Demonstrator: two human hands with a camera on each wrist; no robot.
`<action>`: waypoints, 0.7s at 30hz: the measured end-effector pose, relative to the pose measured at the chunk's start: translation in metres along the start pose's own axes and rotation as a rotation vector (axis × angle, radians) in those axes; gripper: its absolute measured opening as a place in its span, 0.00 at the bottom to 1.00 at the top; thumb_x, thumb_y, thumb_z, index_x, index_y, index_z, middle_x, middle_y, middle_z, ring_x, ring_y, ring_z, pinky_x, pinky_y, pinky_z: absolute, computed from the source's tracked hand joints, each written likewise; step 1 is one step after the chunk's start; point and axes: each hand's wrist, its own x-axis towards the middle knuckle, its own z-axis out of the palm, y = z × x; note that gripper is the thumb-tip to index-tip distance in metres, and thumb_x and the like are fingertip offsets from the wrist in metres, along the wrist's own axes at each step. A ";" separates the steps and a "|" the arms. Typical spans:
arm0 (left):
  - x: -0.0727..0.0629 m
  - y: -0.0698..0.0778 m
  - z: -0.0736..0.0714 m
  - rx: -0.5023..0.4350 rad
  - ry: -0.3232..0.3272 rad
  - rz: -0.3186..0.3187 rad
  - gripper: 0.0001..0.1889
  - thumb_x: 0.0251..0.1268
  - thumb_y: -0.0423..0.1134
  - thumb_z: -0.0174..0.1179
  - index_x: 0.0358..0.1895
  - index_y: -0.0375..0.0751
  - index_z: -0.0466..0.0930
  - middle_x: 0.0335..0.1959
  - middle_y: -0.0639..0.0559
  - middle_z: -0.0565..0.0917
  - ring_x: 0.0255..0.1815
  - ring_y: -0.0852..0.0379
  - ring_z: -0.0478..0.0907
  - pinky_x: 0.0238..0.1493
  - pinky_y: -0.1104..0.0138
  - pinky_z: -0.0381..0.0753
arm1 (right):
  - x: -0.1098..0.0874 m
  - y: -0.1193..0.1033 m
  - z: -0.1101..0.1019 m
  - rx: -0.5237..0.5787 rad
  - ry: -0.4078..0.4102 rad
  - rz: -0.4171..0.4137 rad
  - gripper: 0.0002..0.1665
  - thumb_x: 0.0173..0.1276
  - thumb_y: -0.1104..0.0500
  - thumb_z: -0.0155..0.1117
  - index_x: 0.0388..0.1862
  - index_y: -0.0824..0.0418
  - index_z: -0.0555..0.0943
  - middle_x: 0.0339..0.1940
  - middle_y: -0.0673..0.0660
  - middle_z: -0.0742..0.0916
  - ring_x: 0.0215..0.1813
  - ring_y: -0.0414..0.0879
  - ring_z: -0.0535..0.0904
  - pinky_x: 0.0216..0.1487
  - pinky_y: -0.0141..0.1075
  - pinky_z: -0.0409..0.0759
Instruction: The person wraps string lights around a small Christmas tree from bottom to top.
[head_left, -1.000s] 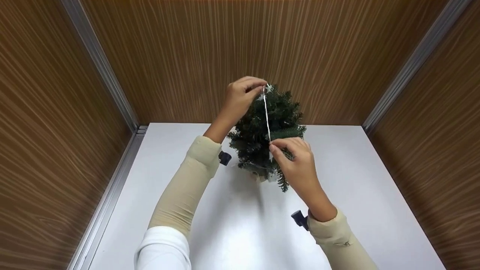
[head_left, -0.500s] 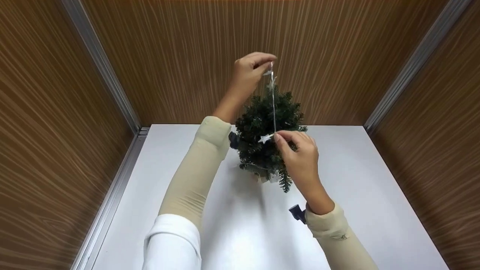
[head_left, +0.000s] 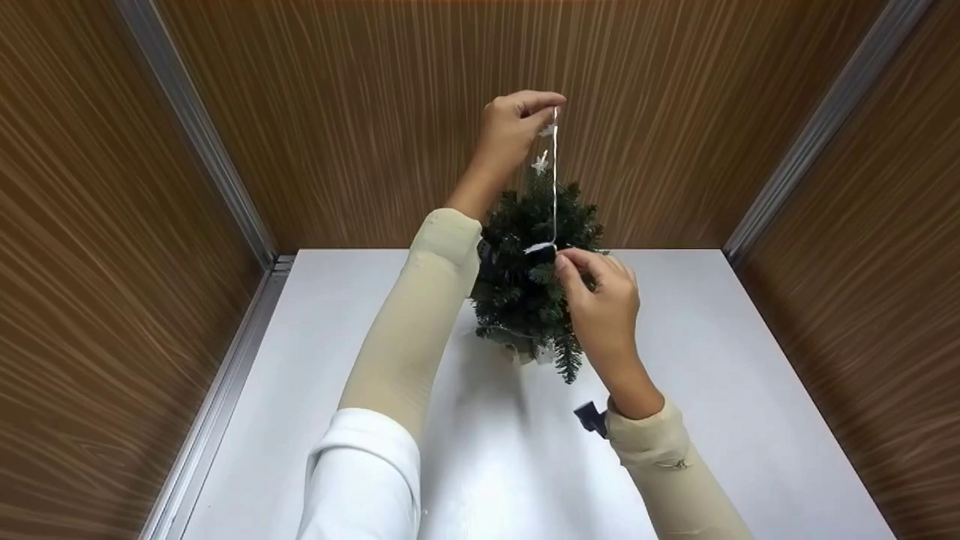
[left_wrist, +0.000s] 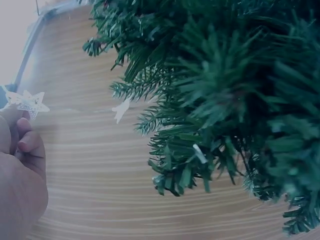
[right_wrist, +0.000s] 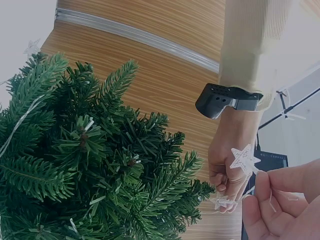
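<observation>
Our head view looks steeply down at the bench (head_left: 712,360); both wrist views (very close) share the little tree (head_left: 529,277).

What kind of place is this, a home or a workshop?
Probably a recording booth or small test cell, not a home: a bare white table boxed in by wood-grain panel walls with metal corner strips, and a camera band on the wrist.

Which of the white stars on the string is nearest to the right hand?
The small white paper star beside the right hand's fingertips; the other stars sit higher on the thin white string, by the left hand.
</observation>
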 end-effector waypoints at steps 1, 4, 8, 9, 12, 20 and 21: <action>0.001 0.002 0.001 -0.006 -0.005 -0.003 0.11 0.71 0.32 0.61 0.52 0.36 0.87 0.49 0.45 0.88 0.44 0.59 0.84 0.44 0.73 0.80 | 0.000 0.000 0.000 0.000 0.004 0.003 0.08 0.70 0.61 0.69 0.41 0.65 0.89 0.35 0.58 0.91 0.41 0.53 0.81 0.55 0.46 0.70; 0.003 0.006 0.006 -0.018 -0.042 0.010 0.11 0.72 0.32 0.60 0.52 0.37 0.87 0.50 0.45 0.88 0.45 0.57 0.85 0.47 0.72 0.81 | -0.002 0.000 0.000 0.002 0.002 0.015 0.08 0.70 0.61 0.69 0.41 0.65 0.88 0.34 0.58 0.90 0.42 0.53 0.81 0.56 0.46 0.69; 0.007 0.007 0.014 -0.008 -0.075 -0.015 0.11 0.72 0.32 0.60 0.52 0.38 0.88 0.50 0.47 0.89 0.44 0.57 0.85 0.46 0.71 0.81 | -0.003 0.000 0.001 0.000 -0.019 0.025 0.08 0.71 0.60 0.67 0.42 0.65 0.88 0.36 0.58 0.90 0.43 0.53 0.81 0.56 0.47 0.69; 0.008 0.007 0.016 -0.014 -0.072 -0.032 0.11 0.72 0.31 0.60 0.51 0.38 0.88 0.50 0.47 0.89 0.43 0.58 0.85 0.46 0.71 0.81 | -0.003 -0.001 0.001 0.001 -0.024 0.030 0.08 0.71 0.60 0.67 0.42 0.64 0.87 0.36 0.58 0.89 0.43 0.53 0.81 0.55 0.47 0.69; 0.012 0.004 0.018 -0.035 -0.047 -0.089 0.10 0.71 0.31 0.61 0.50 0.38 0.89 0.49 0.47 0.89 0.41 0.61 0.85 0.45 0.69 0.82 | 0.000 -0.002 0.003 0.016 -0.040 0.052 0.09 0.72 0.59 0.66 0.42 0.64 0.87 0.36 0.58 0.89 0.44 0.53 0.81 0.54 0.47 0.69; 0.020 -0.005 0.010 -0.067 -0.027 -0.111 0.10 0.72 0.31 0.60 0.50 0.37 0.88 0.49 0.47 0.89 0.43 0.61 0.85 0.46 0.70 0.82 | 0.005 -0.002 0.007 0.080 -0.059 0.112 0.10 0.74 0.57 0.65 0.44 0.64 0.87 0.35 0.58 0.89 0.45 0.52 0.81 0.61 0.50 0.68; 0.020 -0.008 0.008 -0.064 -0.017 -0.118 0.10 0.72 0.31 0.61 0.50 0.37 0.88 0.49 0.47 0.89 0.43 0.60 0.86 0.45 0.71 0.82 | 0.006 -0.002 0.008 0.083 -0.064 0.117 0.10 0.74 0.57 0.65 0.44 0.64 0.87 0.34 0.58 0.89 0.45 0.52 0.81 0.60 0.50 0.69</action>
